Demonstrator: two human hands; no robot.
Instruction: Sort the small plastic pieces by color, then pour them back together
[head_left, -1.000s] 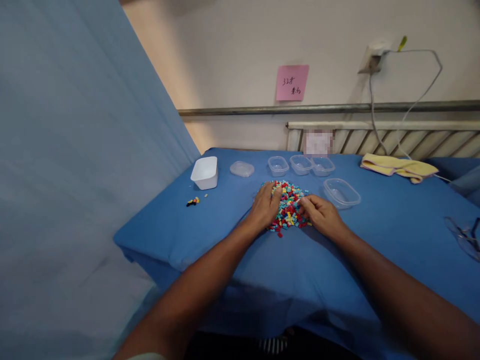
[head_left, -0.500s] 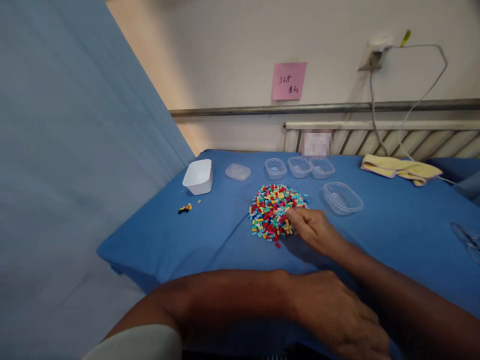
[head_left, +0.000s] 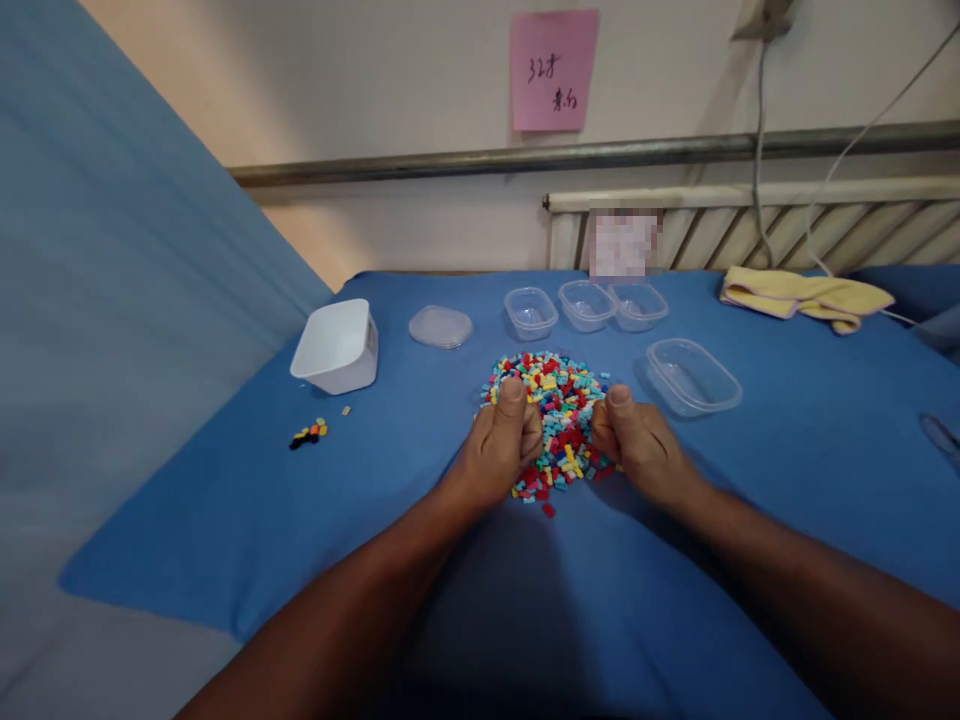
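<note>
Blue cloth (head_left: 787, 520) covered the table, and the pile of small coloured pieces (head_left: 556, 400) lay on it as the reference point for all positions below. A blurred patch behind the pile, against the radiator (head_left: 750, 225), hid whatever stood there. The writing on the pink note (head_left: 554, 68) high above the pile could not be read with confidence. The individual pieces in the pile were too small to identify by shape.

The pile lay directly between the two hands. The left hand (head_left: 499, 450) pressed against the pile's left edge, and the right hand (head_left: 637, 445) against its right edge; both were curled into loose fists with thumbs uppermost. Whether either fist enclosed any pieces could not be determined, as the fingers were turned under.

Beyond the pile stood three small clear tubs (head_left: 586, 305) in a row. To the right of the pile sat a larger clear tub (head_left: 694, 375). To the left were a clear lid (head_left: 440, 326), a white tub (head_left: 336, 347) and a few stray pieces (head_left: 309, 433).
</note>
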